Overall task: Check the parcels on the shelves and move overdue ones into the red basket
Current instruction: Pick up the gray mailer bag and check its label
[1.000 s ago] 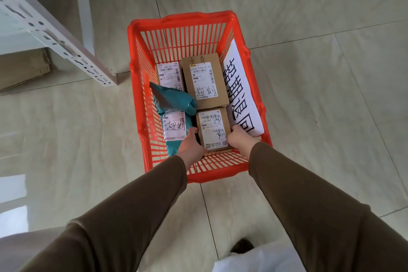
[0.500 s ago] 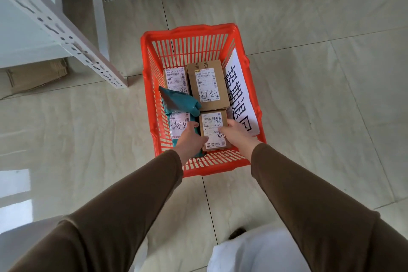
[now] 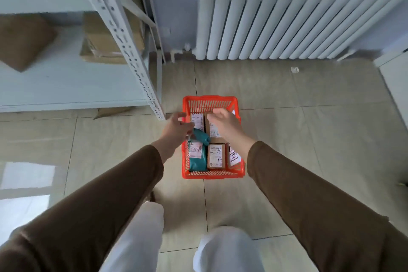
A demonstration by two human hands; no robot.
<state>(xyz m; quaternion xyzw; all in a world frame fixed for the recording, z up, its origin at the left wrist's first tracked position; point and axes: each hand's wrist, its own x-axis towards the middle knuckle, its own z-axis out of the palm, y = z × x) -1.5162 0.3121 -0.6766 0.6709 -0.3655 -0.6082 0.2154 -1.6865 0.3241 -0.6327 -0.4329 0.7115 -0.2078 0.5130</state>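
The red basket stands on the tiled floor below me. Inside lie a small cardboard parcel at the front, a teal bag parcel left of it, a larger cardboard parcel and another labelled parcel at the back, and a white handwritten sheet along the right wall. My left hand hovers over the basket's left rim with loose fingers, holding nothing. My right hand hangs relaxed above the larger parcel, also empty.
A white metal shelf unit stands to the left, with cardboard boxes and a brown parcel on it. A white radiator lines the far wall. A white cabinet edge is at the right. My white trouser legs are below.
Both hands have let go of the small cardboard parcel, which now lies in the basket, and have lifted away. The view has risen, showing shelf and radiator.
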